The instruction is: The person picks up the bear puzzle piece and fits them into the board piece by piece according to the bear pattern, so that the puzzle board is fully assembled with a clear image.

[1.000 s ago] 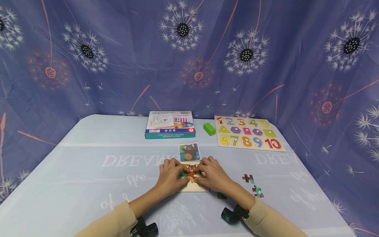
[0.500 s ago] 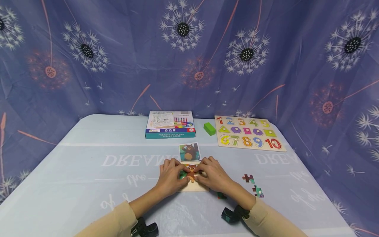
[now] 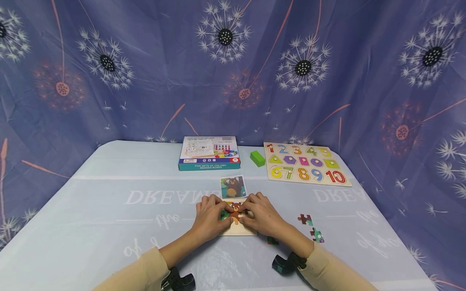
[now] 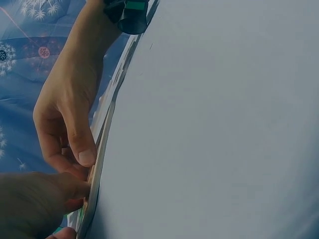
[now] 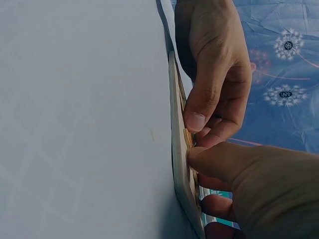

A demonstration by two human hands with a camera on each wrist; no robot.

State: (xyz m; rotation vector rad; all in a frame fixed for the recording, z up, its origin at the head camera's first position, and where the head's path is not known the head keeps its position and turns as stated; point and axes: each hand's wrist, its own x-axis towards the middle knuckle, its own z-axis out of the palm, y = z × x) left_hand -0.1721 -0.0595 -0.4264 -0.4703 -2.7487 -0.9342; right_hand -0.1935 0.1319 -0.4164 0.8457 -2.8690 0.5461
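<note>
While both hands meet over the wooden board (image 3: 238, 230), the bear puzzle (image 3: 236, 213) sits between them, on the half of that board farther from the person, its brown face and belly showing between the fingertips. The left hand (image 3: 210, 215) comes in over the board's left edge, with thumb and index finger curled against the bear's left side. The right hand (image 3: 263, 215) mirrors it over the board's right edge, so each grip is closed on the bear puzzle; the fingers cover part of the picture, and whether every part lies flat cannot be told. A bare, pale strip of the board shows on the side nearest the person.

Just beyond the board lies a picture card (image 3: 233, 187) with a brown bear. To the board's right, a dark green and red piece (image 3: 272, 240) is partly hidden by the right forearm, and farther right are a brown and green piece (image 3: 305, 219) and a teal piece (image 3: 318, 235), all on the desk (image 3: 91, 226). Well beyond the board stand a bead box (image 3: 209, 153), slightly to its left, a green block (image 3: 257, 158), slightly to its right, and a number board (image 3: 308, 162), farther right.
</note>
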